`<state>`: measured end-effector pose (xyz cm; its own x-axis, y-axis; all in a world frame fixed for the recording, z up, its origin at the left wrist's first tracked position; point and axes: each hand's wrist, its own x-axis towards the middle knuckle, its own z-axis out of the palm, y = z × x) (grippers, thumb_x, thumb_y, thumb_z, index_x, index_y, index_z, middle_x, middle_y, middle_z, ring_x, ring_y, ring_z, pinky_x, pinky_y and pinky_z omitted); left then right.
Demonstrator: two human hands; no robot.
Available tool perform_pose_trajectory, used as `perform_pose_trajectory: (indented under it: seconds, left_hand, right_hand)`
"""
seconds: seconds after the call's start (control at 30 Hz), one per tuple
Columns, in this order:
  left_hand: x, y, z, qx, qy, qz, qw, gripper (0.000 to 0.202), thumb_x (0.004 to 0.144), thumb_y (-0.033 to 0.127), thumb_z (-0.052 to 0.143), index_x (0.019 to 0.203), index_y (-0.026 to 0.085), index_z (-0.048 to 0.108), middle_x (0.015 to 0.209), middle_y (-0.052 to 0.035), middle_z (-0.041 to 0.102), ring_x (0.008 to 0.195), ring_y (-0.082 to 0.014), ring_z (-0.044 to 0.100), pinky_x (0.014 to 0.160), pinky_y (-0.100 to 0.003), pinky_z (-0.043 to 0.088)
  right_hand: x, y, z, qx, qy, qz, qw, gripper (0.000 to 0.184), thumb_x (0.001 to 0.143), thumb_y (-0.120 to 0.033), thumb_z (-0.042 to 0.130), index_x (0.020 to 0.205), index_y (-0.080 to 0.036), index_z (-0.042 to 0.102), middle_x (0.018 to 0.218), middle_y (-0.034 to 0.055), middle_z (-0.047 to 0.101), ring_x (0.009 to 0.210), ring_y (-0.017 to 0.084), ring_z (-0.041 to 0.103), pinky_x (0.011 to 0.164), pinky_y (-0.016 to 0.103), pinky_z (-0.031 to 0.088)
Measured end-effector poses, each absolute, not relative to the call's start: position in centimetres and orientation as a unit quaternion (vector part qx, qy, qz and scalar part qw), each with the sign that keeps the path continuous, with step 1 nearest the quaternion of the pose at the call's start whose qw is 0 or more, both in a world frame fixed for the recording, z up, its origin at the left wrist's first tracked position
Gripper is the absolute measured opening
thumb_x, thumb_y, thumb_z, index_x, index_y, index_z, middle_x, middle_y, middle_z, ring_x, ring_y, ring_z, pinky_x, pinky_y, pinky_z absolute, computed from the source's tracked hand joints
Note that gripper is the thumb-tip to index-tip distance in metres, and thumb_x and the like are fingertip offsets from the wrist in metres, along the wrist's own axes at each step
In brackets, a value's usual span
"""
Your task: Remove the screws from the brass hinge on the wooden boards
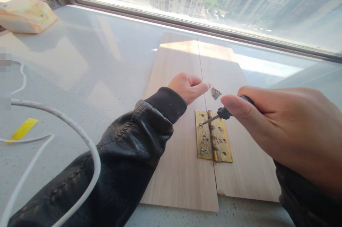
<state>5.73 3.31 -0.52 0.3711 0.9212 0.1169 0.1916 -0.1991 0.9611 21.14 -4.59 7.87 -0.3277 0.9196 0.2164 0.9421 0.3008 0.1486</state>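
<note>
The right hand [280, 130] is closed round the black-handled screwdriver [224, 113]. The tool's long axis slants from upper right to lower left, with the tip pointing left onto the upper hole of the flat brass hinge [223, 141].

The hinge lies open on two pale wood boards [176, 155], its knuckle along their seam.

The left hand [187, 86] is curled, thumb and forefinger pinched just beside the small pile of screws [216, 93]. Whether it holds one cannot be told.

Risk: at this shallow slant the tip may slip and score the brass or wood.
</note>
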Motion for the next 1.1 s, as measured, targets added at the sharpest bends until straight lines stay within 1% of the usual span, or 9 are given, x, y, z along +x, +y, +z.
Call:
perform_pose_trajectory:
  seconds: [0.1, 0.23, 0.53, 0.63, 0.7, 0.77, 0.83, 0.97, 1.1]
  left_hand:
    - [5.7, 3.3, -0.6, 0.673, 0.412, 0.38, 0.484, 0.043, 0.077, 0.041, 0.056, 0.047, 0.017, 0.036, 0.047, 0.0076, 0.023, 0.046, -0.0042, 0.024, 0.049, -0.026, 0.019]
    - [5.7, 3.3, -0.4, 0.674, 0.415, 0.375, 0.482, 0.041, 0.077, 0.038, 0.056, 0.047, 0.017, 0.037, 0.047, 0.0077, 0.023, 0.046, -0.0045, 0.025, 0.049, -0.026, 0.019]
    - [5.7, 3.2, -0.1, 0.674, 0.424, 0.367, 0.481, 0.041, 0.077, 0.036, 0.056, 0.046, 0.017, 0.036, 0.046, 0.0077, 0.024, 0.046, -0.0043, 0.025, 0.049, -0.025, 0.02]
    - [5.7, 3.2, -0.3, 0.674, 0.423, 0.37, 0.479, 0.041, 0.077, 0.037, 0.056, 0.047, 0.017, 0.037, 0.046, 0.0076, 0.024, 0.046, -0.0046, 0.026, 0.049, -0.026, 0.02]
    - [5.7, 3.3, -0.4, 0.674, 0.419, 0.381, 0.475, 0.041, 0.077, 0.039, 0.055, 0.047, 0.018, 0.037, 0.046, 0.0074, 0.024, 0.046, -0.0048, 0.026, 0.049, -0.026, 0.02]
    - [5.8, 3.2, -0.5, 0.67, 0.42, 0.389, 0.472, 0.042, 0.077, 0.039, 0.056, 0.046, 0.018, 0.036, 0.046, 0.0072, 0.025, 0.046, -0.0049, 0.026, 0.049, -0.026, 0.02]
    - [5.8, 3.2, -0.4, 0.667, 0.423, 0.387, 0.475, 0.042, 0.076, 0.037, 0.057, 0.046, 0.017, 0.036, 0.046, 0.0073, 0.024, 0.047, -0.0048, 0.026, 0.049, -0.026, 0.02]
    - [5.7, 3.1, 0.1, 0.666, 0.426, 0.371, 0.487, 0.041, 0.078, 0.034, 0.057, 0.046, 0.017, 0.036, 0.046, 0.0077, 0.023, 0.047, -0.0046, 0.024, 0.05, -0.025, 0.02]
    - [5.6, 3.0, 0.3, 0.666, 0.431, 0.364, 0.488, 0.04, 0.078, 0.032, 0.057, 0.046, 0.017, 0.037, 0.046, 0.0079, 0.023, 0.047, -0.0048, 0.025, 0.05, -0.025, 0.021]
  right_hand:
    - [20.9, -4.8, 7.8, -0.595, -0.79, -0.145, 0.027, 0.058, 0.089, -0.064, 0.025, 0.049, -0.022, 0.036, 0.039, -0.0018, 0.029, 0.038, 0.014, 0.024, 0.041, 0.025, 0.019]
    - [21.1, -5.3, 7.8, -0.525, -0.838, -0.148, 0.038, 0.049, 0.092, -0.052, 0.031, 0.052, -0.023, 0.029, 0.039, -0.0033, 0.029, 0.035, 0.013, 0.025, 0.04, 0.026, 0.018]
    - [22.5, -5.8, 8.3, -0.459, -0.88, -0.116, 0.035, 0.038, 0.093, -0.053, 0.037, 0.077, -0.022, 0.05, 0.045, -0.0057, 0.041, 0.035, 0.012, 0.041, 0.039, 0.024, 0.029]
    - [22.3, -5.3, 8.2, -0.479, -0.866, -0.126, 0.067, 0.045, 0.091, -0.058, 0.039, 0.067, -0.022, 0.052, 0.043, -0.0045, 0.04, 0.036, 0.012, 0.035, 0.041, 0.025, 0.025]
    - [21.9, -5.2, 8.0, -0.511, -0.843, -0.145, 0.084, 0.055, 0.088, -0.062, 0.038, 0.052, -0.021, 0.041, 0.039, -0.0038, 0.03, 0.036, 0.011, 0.026, 0.041, 0.025, 0.02]
    - [21.5, -5.2, 7.8, -0.545, -0.819, -0.163, 0.076, 0.063, 0.087, -0.067, 0.036, 0.046, -0.019, 0.032, 0.039, -0.003, 0.024, 0.037, 0.01, 0.021, 0.041, 0.024, 0.016]
    - [21.2, -5.3, 7.7, -0.557, -0.81, -0.175, 0.057, 0.063, 0.086, -0.068, 0.036, 0.045, -0.019, 0.03, 0.039, -0.003, 0.023, 0.037, 0.01, 0.02, 0.04, 0.023, 0.016]
    - [21.2, -5.6, 7.7, -0.52, -0.836, -0.166, 0.053, 0.054, 0.089, -0.057, 0.037, 0.049, -0.022, 0.029, 0.039, -0.0041, 0.023, 0.036, 0.011, 0.02, 0.04, 0.025, 0.017]
    - [21.9, -6.1, 8.2, -0.505, -0.852, -0.135, 0.025, 0.046, 0.089, -0.058, 0.038, 0.059, -0.024, 0.039, 0.039, -0.0052, 0.03, 0.033, 0.013, 0.031, 0.037, 0.025, 0.021]
